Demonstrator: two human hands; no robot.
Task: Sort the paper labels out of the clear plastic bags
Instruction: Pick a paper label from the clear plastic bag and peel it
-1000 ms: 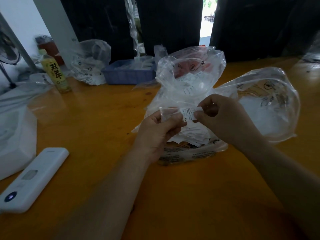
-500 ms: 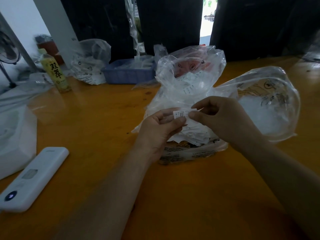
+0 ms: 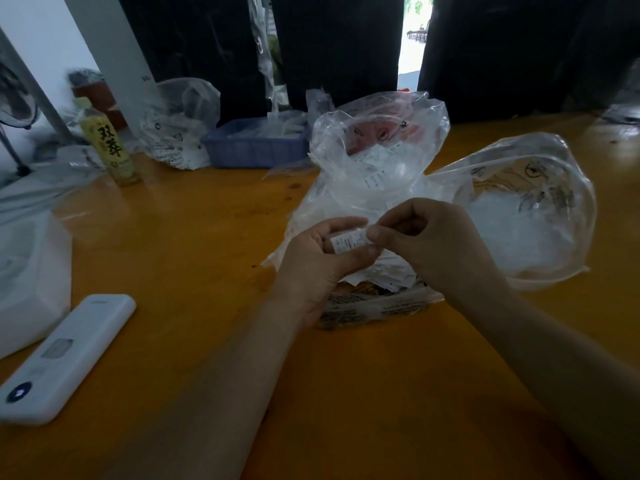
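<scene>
A small white paper label (image 3: 348, 243) with printed text sits between both hands, just above the table. My left hand (image 3: 320, 263) holds it between thumb and fingers. My right hand (image 3: 429, 244) pinches its right end with thumb and forefinger. Whether a small clear sleeve still wraps the label I cannot tell. Behind the hands stands a large clear plastic bag (image 3: 377, 157) holding many small bags and labels, with a heap of loose white labels (image 3: 388, 277) at its foot. A second clear bag (image 3: 530, 209) of small plastic bags lies to the right.
An orange wooden table (image 3: 194, 237) carries a white remote-like device (image 3: 65, 358) at front left, a white box (image 3: 31, 275) at the left edge, a yellow drink bottle (image 3: 110, 147), a blue basket (image 3: 256, 147) and another filled clear bag (image 3: 176, 129) at the back.
The label has slid leftward into my left hand's grip. My right hand's pinching fingers have closed in toward my left thumb, so the two hands now nearly touch.
</scene>
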